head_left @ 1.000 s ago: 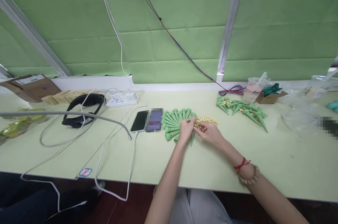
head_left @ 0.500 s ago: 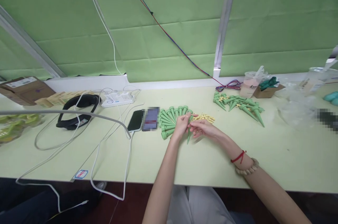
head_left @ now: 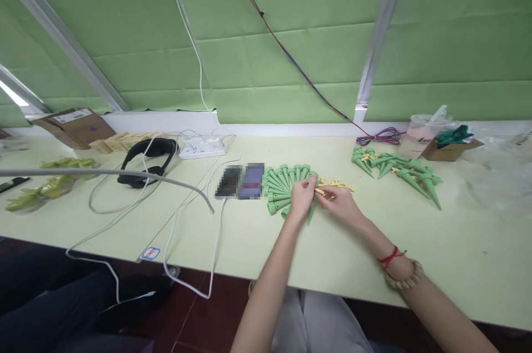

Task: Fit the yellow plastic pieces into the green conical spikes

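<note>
My left hand [head_left: 302, 198] is closed around a green plant watering spike [head_left: 311, 214], its pointed end hanging below the fingers. Close against it on the right, my right hand [head_left: 341, 204] pinches a small yellow peg-like piece [head_left: 320, 191] beside the spike's upper part; whether the piece is inserted is hidden by the fingers. Left of my hands, several green spikes [head_left: 277, 185] lie fanned out on the table. A heap of small yellow pieces [head_left: 339, 182] lies just behind my right hand. Farther right is a pile of green spikes [head_left: 401, 171] with yellow pieces on them.
Two phones [head_left: 251, 180] lie left of the fan. Beyond them are a white power strip [head_left: 203, 148], a black headset [head_left: 145, 167] and loose cables. At the back right stand a plastic cup [head_left: 417, 136], a small cardboard box [head_left: 446, 152] and clear plastic bags [head_left: 499, 175].
The view has shifted left, so everything appears farther right. My right fingers have closed in on the spike, and the yellow piece now shows between them. My left hand still grips the spike.
</note>
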Demonstrator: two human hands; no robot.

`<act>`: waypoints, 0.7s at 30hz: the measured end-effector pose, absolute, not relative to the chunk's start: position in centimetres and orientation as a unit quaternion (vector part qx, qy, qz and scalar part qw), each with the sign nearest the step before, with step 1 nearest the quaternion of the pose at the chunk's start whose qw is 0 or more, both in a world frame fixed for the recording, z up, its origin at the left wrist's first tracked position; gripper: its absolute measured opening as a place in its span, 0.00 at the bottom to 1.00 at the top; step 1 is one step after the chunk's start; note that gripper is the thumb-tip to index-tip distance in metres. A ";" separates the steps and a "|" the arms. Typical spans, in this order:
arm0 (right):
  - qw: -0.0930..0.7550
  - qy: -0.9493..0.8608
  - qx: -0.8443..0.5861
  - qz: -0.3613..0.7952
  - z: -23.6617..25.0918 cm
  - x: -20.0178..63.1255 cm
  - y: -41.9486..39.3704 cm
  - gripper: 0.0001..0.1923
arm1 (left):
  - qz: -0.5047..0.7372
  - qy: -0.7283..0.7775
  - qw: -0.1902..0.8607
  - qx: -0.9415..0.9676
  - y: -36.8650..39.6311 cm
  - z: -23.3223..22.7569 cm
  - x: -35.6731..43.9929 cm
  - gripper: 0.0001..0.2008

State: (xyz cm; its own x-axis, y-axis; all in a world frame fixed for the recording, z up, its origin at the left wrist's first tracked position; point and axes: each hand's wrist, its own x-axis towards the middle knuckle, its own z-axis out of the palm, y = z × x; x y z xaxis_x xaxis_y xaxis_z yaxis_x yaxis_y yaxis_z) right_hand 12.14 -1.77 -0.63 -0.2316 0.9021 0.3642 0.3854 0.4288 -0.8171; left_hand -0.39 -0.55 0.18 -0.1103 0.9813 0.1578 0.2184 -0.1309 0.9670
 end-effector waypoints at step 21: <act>0.448 -0.503 -0.421 0.607 -0.4 12.5 -1.5 0.12 | 0.494 0.467 0.438 0.588 -0.7 1.7 -1.2 0.26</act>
State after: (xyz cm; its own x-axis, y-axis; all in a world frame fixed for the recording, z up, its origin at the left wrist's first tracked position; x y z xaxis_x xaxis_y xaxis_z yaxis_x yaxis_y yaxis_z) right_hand 12.48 -1.53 -0.41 -0.2442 0.9678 -0.0613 -0.1201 -0.0929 -0.9884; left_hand -1.21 -0.66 1.74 0.0764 0.9823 0.1712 0.1168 -0.1794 0.9768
